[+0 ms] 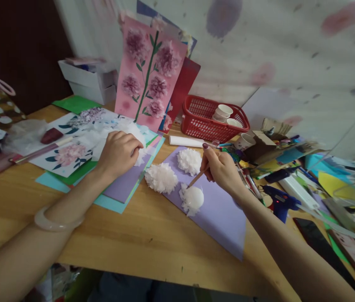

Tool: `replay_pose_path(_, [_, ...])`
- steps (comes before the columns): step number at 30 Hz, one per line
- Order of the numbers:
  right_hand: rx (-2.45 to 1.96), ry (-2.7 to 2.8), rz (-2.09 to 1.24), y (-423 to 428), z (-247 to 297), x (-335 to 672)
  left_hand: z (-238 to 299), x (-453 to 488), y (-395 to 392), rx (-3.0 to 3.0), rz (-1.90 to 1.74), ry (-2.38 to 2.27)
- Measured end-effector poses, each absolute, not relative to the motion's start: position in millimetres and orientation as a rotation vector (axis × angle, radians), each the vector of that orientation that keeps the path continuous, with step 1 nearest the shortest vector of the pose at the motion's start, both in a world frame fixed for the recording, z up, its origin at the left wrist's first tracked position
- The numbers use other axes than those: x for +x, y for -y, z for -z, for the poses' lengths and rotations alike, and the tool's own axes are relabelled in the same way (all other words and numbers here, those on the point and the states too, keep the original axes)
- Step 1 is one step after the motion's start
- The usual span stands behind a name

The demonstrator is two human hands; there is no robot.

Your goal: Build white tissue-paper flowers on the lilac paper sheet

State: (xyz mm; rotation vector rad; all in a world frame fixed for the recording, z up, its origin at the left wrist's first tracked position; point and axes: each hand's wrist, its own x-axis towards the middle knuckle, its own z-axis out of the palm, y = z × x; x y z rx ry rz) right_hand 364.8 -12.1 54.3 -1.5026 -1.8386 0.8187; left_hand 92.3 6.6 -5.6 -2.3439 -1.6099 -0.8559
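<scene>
Right hand [220,168] is closed around a slim stick [198,177] pointing to eight o'clock; white dome [195,196] lies beside its tip, on purple sheet [223,220]; left hand [119,151], farther, at dome's ten o'clock, is half-curled; its hold cannot be told.

— Purple sheet [221,220]: contents?

— Flat on the wooden table [127,243]. Upon the sheet: one full white flower [190,162]; one white dome [195,198], petals [183,193] along part of its edge. Overlapping the sheet's left edge: second white flower [161,178]

— Hands?

— Right hand [220,168]: above the sheet, pinching one brown stick [197,178], tip at the petals. Left hand [118,152]: left of the sheet, fingers curled at a white tissue pile [136,131]; grip hidden

— Surroundings?

— Beyond the sheet, red basket [200,126] with white cups [224,110]; beyond and left of the sheet, flowered pink panel [146,84]; right of the sheet, blue glue gun [280,202], red light lit
</scene>
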Motion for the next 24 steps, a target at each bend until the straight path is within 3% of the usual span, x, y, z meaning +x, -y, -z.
replay_pose_path(11, [-1.637,2.365,-0.533,-5,-69,317,13,88,-8,-2.337,0.875,1.552])
replay_pose_path(24, [-1.601,2.038,-0.571,6,-88,337,6,81,-8,-2.123,0.958,1.631])
